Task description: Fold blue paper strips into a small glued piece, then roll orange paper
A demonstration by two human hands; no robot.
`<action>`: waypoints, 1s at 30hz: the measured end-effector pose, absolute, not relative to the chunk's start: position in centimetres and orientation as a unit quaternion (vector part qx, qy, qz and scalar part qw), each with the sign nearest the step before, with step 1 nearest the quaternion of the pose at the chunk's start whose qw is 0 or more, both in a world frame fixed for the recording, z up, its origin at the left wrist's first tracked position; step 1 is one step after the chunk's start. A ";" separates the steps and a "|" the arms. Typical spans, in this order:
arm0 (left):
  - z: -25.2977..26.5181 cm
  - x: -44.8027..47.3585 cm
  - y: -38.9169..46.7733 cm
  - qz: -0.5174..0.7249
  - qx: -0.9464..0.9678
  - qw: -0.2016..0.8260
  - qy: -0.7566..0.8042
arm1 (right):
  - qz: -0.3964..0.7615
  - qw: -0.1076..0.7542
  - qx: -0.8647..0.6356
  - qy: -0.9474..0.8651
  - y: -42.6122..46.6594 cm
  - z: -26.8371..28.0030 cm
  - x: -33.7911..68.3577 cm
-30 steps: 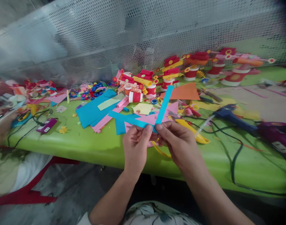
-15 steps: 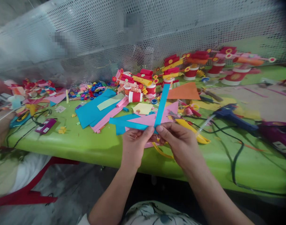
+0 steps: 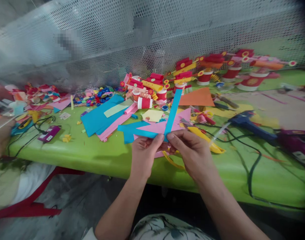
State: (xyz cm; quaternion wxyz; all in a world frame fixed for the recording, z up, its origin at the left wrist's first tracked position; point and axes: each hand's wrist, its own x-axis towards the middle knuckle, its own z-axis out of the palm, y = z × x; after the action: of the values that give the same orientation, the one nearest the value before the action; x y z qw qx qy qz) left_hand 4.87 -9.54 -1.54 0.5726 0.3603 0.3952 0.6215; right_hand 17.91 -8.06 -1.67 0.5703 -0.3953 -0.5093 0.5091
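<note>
Two blue paper strips, or two arms of one strip, meet at an angle between my hands; the join is partly hidden by my fingers. My left hand [image 3: 147,150] pinches the end of the arm that points left. My right hand [image 3: 189,146] grips the lower end of the upright blue paper strip [image 3: 174,108]. Both thumbs lie on top, almost touching. Just beyond my hands lie pink paper [image 3: 156,129] and blue paper [image 3: 126,131] on the green table [image 3: 92,150]. A yellow-handled tool [image 3: 202,136] rests beside my right hand.
A blue glue gun [image 3: 252,126] with a black cord lies to the right, near a purple power strip [image 3: 296,143]. Red paper-cup models [image 3: 204,76] line the back before a perforated metal panel [image 3: 192,30]. Another person's arm [image 3: 2,140] is at the left, near a second power strip [image 3: 49,134].
My hands keep the same grip on the blue paper strips. The view has shifted very slightly; nothing else has clearly moved.
</note>
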 end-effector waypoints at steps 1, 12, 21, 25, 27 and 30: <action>-1.5 4.8 -9.5 0.617 0.360 0.579 0.394 | 0.509 0.569 -0.396 -0.510 -8.1 -1.7 18.0; -1.3 4.7 -9.4 0.605 0.376 0.576 0.401 | 0.532 0.571 -0.386 -0.492 -8.1 -2.0 17.9; -1.5 4.5 -9.3 0.619 0.363 0.583 0.380 | 0.496 0.558 -0.401 -0.530 -8.2 -2.1 17.9; -1.7 4.2 -9.1 0.623 0.353 0.571 0.402 | 0.516 0.537 -0.405 -0.531 -8.2 -2.2 18.1; -1.8 4.1 -9.0 0.623 0.349 0.569 0.408 | 0.524 0.528 -0.402 -0.533 -8.1 -2.3 18.2; -1.9 4.0 -8.9 0.623 0.342 0.579 0.399 | 0.528 0.532 -0.390 -0.534 -8.0 -2.5 18.2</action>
State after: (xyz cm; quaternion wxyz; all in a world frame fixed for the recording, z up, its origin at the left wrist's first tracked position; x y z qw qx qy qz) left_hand 4.03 -8.94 -1.89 0.5789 0.3422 0.3991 0.6233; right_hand 18.20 -8.01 -2.52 0.5321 -0.3897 -0.5345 0.5285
